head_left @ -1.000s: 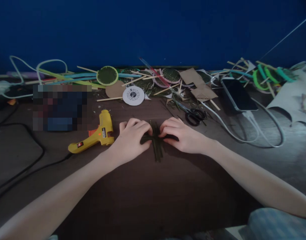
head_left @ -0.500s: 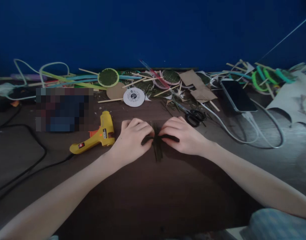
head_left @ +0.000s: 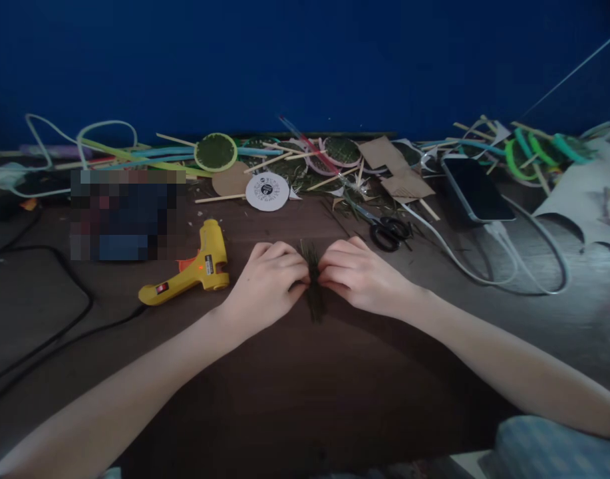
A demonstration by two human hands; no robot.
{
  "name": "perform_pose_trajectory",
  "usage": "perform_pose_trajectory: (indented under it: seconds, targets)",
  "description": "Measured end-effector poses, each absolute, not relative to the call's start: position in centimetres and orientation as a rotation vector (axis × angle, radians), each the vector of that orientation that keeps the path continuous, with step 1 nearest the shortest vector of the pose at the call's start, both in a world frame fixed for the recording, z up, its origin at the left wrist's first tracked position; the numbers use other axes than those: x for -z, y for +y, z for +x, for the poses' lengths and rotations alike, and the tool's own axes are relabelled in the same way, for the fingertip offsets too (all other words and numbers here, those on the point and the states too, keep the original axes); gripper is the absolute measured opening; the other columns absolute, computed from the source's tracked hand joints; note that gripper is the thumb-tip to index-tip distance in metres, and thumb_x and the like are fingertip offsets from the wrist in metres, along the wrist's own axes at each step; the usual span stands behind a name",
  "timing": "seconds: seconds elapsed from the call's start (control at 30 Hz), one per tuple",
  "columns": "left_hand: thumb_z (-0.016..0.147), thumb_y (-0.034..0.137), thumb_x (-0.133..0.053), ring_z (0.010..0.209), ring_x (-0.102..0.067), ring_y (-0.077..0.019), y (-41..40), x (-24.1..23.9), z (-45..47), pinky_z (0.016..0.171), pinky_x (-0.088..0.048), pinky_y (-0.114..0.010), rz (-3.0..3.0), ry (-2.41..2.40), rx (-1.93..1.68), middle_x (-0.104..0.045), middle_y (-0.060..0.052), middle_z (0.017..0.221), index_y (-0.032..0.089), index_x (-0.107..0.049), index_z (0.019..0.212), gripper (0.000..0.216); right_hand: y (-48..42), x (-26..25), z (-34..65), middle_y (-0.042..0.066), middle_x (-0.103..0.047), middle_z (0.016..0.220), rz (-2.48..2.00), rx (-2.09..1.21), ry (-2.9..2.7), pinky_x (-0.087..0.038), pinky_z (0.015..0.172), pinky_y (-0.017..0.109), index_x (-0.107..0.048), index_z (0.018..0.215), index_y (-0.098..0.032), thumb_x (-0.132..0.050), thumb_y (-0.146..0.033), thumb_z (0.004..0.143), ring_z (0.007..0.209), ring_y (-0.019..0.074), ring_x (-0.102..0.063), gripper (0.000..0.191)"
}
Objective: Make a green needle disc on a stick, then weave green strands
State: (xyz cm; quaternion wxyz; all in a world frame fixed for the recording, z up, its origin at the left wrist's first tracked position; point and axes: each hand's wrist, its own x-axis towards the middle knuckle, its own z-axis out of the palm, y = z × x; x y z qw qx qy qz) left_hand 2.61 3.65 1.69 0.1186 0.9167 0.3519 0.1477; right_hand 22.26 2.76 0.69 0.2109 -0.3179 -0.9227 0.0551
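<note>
A small bundle of thin, dark green grass-like strands (head_left: 314, 307) lies upright in view between my hands, its ends spreading above and below. At its middle is a dark knot-like band. My left hand (head_left: 269, 279) is closed in a pinch against the bundle's left side, and my right hand (head_left: 367, 276) pinches in the same way from the right. What the fingertips grip is mostly hidden; it appears to be the ends of a dark strip around the strands. To the left of my left hand, a yellow hot glue gun (head_left: 205, 263) lies with its light on.
Black-handled scissors (head_left: 389, 233) lie beyond my right hand. A phone (head_left: 477, 189) with a white cable (head_left: 514, 263) is at the right. Cardboard pieces (head_left: 409, 183), sticks, a white paper disc (head_left: 267, 191) and green-filled rings (head_left: 215, 153) line the blue wall (head_left: 305, 60).
The fingers and thumbs of both hands have closed in tighter by the bundle. Dark stretches that showed between thumb and fingers are now covered.
</note>
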Motion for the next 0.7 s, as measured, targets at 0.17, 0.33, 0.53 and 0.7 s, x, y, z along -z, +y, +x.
perform_pose_trajectory:
  seconds: [0.17, 0.33, 0.53, 0.7]
  targets:
    - [0.077, 0.012, -0.057, 0.087, -0.054, -0.0185, 3.61, -1.63, 2.76, 0.079, -0.032, -0.034, 2.695, 1.028, -0.421, -0.066, 0.002, 0.077, 0.019, -0.057, 0.069, 0.011, 2.61, -0.61, 22.09, 0.005, -0.063, 0.077, -0.865, -0.082, -2.606, -0.03, 0.068, 0.031, -0.064, 0.073, -0.013, -0.05, -0.015, 0.087, 0.081, 0.0168, -0.05, 0.019]
    - [0.076, 0.01, -0.055, 0.088, -0.055, -0.0184, 3.65, -1.47, 2.86, 0.079, -0.034, -0.034, 2.659, 1.043, -0.433, -0.065, 0.001, 0.077, 0.018, -0.056, 0.07, 0.009, 2.68, -0.51, 22.16, 0.006, -0.062, 0.079, -0.828, -0.064, -2.638, -0.03, 0.068, 0.031, -0.063, 0.075, -0.013, -0.049, -0.015, 0.088, 0.081, 0.0173, -0.048, 0.019]
    - [0.076, 0.011, -0.055, 0.087, -0.055, -0.0188, 3.61, -1.27, 2.74, 0.079, -0.036, -0.033, 2.66, 1.032, -0.47, -0.064, 0.0, 0.078, 0.017, -0.055, 0.072, 0.008, 2.76, -0.57, 22.16, 0.006, -0.062, 0.078, -0.824, -0.08, -2.647, -0.03, 0.068, 0.031, -0.063, 0.074, -0.014, -0.046, -0.016, 0.089, 0.081, 0.0173, -0.047, 0.023]
    - [0.077, 0.011, -0.054, 0.087, -0.056, -0.0192, 3.65, -1.26, 2.81, 0.079, -0.036, -0.033, 2.694, 1.038, -0.48, -0.065, 0.0, 0.078, 0.018, -0.056, 0.071, 0.009, 2.76, -0.45, 22.1, 0.006, -0.062, 0.076, -0.808, -0.05, -2.619, -0.031, 0.067, 0.031, -0.063, 0.073, -0.013, -0.047, -0.016, 0.088, 0.08, 0.0171, -0.048, 0.022]
